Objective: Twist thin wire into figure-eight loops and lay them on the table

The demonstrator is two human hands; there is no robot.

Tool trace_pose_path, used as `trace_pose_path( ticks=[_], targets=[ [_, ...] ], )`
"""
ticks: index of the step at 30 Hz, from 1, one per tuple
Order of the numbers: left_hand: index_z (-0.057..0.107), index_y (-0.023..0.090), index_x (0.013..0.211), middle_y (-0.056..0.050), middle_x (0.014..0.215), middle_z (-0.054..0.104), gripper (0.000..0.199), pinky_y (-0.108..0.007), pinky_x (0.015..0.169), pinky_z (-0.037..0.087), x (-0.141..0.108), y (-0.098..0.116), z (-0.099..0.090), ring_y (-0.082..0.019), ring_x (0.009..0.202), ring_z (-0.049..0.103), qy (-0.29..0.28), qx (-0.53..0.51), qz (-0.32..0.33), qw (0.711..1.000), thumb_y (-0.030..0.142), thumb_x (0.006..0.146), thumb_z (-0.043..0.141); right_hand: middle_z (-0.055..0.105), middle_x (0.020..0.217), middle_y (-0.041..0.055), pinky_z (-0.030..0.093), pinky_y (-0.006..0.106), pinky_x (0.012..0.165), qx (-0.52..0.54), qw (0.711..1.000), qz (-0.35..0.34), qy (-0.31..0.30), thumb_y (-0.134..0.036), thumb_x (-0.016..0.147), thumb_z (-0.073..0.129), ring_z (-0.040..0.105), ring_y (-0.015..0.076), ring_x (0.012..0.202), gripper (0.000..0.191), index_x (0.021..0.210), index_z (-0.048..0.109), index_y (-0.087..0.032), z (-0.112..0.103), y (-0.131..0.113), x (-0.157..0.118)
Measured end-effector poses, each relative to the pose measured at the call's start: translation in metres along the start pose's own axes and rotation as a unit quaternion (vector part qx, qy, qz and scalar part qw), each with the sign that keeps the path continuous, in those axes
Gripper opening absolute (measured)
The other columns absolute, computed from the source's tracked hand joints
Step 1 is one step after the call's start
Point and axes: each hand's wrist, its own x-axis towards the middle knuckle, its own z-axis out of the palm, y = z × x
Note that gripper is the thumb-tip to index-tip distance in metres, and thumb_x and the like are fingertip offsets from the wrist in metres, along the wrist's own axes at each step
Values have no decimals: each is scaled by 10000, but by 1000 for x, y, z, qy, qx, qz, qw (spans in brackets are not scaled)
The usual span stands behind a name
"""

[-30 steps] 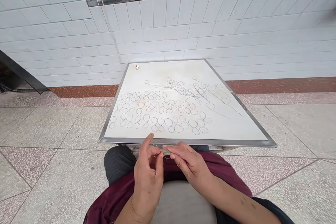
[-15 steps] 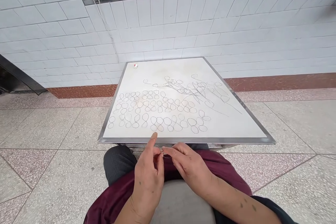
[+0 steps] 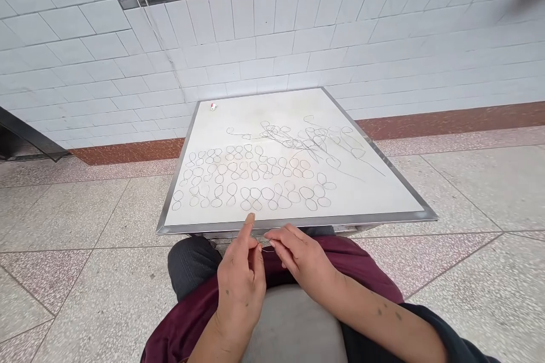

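A thin wire (image 3: pixel 267 250) runs between my two hands, just in front of the near edge of a white board table. My left hand (image 3: pixel 242 272) pinches it between thumb and a bent finger, while its index finger points up towards the board. My right hand (image 3: pixel 303 255) pinches the wire a little to the right, thumb against forefinger. Much of the wire is hidden by the fingers. Beyond my hands, several wire figure-eights (image 3: pixel 256 199) lie in rows on the white tabletop (image 3: pixel 366 201).
A tangled heap of looped wires with long tails (image 3: pixel 306 139) lies at the back right of the table. A small white and red object (image 3: pixel 213 106) sits in its far left corner. The table's metal rim (image 3: pixel 383 217) faces me; a tiled wall (image 3: pixel 272 57) stands behind.
My right hand has drawn slightly away from the left, and the gap between the fingertips is wider. The view has turned a little to the right.
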Motion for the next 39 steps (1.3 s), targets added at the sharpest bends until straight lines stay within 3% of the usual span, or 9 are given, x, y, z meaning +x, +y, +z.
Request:
trace_pose_path(
  ticks=[6, 16, 19, 22, 25, 34, 39],
  targets=[
    [401, 248, 1416, 19, 765, 643, 525, -277, 705, 514, -2, -4, 8, -130, 662, 600, 6, 31, 35, 999, 192, 900, 484, 584, 769, 33, 482, 258, 594, -14, 1000, 12, 25, -120, 924, 454, 554, 147, 660, 139, 921, 577, -185, 3, 0, 3],
    [462, 232, 1370, 2, 788, 643, 468, -273, 685, 528, 1, -4, 8, -134, 673, 603, 20, -5, 18, 1000, 288, 907, 510, 584, 762, 26, 451, 270, 632, 10, 999, 28, 27, -172, 932, 481, 559, 161, 713, 124, 828, 542, -199, 9, 2, 6],
    [451, 232, 1371, -1, 796, 639, 473, -277, 695, 526, 2, -2, 8, -141, 700, 607, 15, -29, -7, 999, 312, 909, 514, 574, 782, 18, 465, 284, 632, 63, 995, 72, 27, -219, 951, 445, 556, 133, 623, 132, 882, 556, -199, 8, 0, 6],
    [432, 235, 1380, -2, 808, 645, 499, -284, 718, 522, 3, 1, 7, -151, 737, 621, 13, -49, -33, 998, 329, 901, 534, 551, 727, -24, 474, 259, 552, 185, 970, 159, -11, -284, 968, 412, 507, 73, 446, 167, 947, 558, -206, 6, -4, 6],
    [432, 241, 1375, -2, 830, 656, 499, -281, 718, 520, 3, 2, 7, -144, 724, 628, 12, -64, -50, 997, 331, 897, 545, 532, 651, -50, 452, 218, 461, 282, 933, 222, -32, -343, 943, 457, 520, 76, 428, 159, 945, 543, -209, 4, -7, 6],
    [513, 242, 1307, -5, 812, 638, 419, -273, 667, 529, 5, -1, 13, -138, 683, 624, 29, -44, -20, 998, 293, 892, 534, 549, 741, -37, 484, 196, 414, 428, 864, 263, -33, -470, 869, 550, 568, 79, 505, 271, 902, 534, -202, 7, -2, 7],
    [550, 260, 1276, -2, 818, 647, 390, -286, 671, 519, 5, -6, 16, -135, 656, 613, 18, 47, 1, 999, 264, 887, 527, 532, 680, -56, 459, 176, 385, 431, 860, 274, -24, -468, 881, 540, 516, 56, 442, 269, 863, 509, -202, 10, 2, 5]
  ],
)
